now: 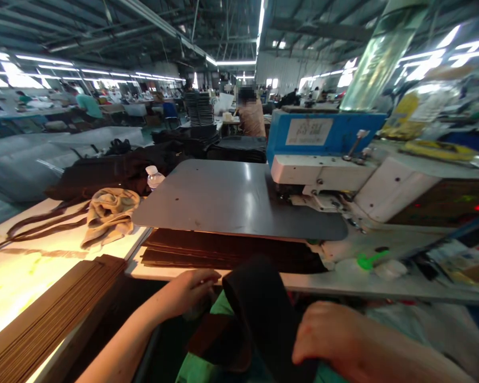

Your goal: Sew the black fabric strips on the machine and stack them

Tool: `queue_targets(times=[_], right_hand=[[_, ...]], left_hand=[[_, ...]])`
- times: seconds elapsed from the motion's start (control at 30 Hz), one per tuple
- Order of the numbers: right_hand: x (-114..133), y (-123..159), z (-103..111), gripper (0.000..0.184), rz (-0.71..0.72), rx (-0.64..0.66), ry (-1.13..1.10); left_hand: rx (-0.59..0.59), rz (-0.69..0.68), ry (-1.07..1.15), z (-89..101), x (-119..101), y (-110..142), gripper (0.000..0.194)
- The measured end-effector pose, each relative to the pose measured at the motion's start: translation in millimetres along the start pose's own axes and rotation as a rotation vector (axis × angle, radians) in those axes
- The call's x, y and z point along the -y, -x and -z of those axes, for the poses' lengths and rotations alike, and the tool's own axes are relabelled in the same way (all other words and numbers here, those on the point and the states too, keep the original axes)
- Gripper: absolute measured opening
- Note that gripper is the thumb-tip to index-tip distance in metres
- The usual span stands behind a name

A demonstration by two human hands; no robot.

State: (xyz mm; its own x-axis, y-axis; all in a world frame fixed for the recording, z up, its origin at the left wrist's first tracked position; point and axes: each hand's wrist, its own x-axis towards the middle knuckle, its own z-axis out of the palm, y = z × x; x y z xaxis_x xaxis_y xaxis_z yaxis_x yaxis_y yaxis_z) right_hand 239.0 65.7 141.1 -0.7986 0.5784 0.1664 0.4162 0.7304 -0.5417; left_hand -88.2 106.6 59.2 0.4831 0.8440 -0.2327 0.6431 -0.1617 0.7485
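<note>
A wide black strip of material (263, 308), fabric or leather, loops upward over my lap. My right hand (327, 332) is closed on its right side, with the fingertips partly hidden. Left of the loop, by the table's front edge, my left hand (187, 290) has its fingers curled together; what they hold, if anything, does not show. A brown-black flap (219, 340) lies below the loop on green cloth. Beyond my hands, a stack of dark flat strips (223, 252) sits under the front of a grey metal plate (215, 197).
A blue and white sewing machine (323, 159) stands at the right. On the left are stacked brown strips (56, 314), a crumpled tan cloth (109, 213) and a capped bottle (154, 177). A green object (369, 259) lies right. A co-worker (251, 114) is farther back.
</note>
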Motion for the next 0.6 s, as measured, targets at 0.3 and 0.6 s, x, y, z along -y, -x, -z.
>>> queue_targets(times=[0.3, 0.6], right_hand=[[-18.5, -9.8, 46.8, 0.021, 0.013, -0.2, -0.018], [-31.1, -55.3, 46.3, 0.028, -0.17, -0.7, -0.567]], left_hand=[[0.2, -0.313, 0.473, 16.6, -85.8, -51.9, 0.047], [0.159, -0.382, 0.758, 1.6, -137.8, -94.8, 0.033]])
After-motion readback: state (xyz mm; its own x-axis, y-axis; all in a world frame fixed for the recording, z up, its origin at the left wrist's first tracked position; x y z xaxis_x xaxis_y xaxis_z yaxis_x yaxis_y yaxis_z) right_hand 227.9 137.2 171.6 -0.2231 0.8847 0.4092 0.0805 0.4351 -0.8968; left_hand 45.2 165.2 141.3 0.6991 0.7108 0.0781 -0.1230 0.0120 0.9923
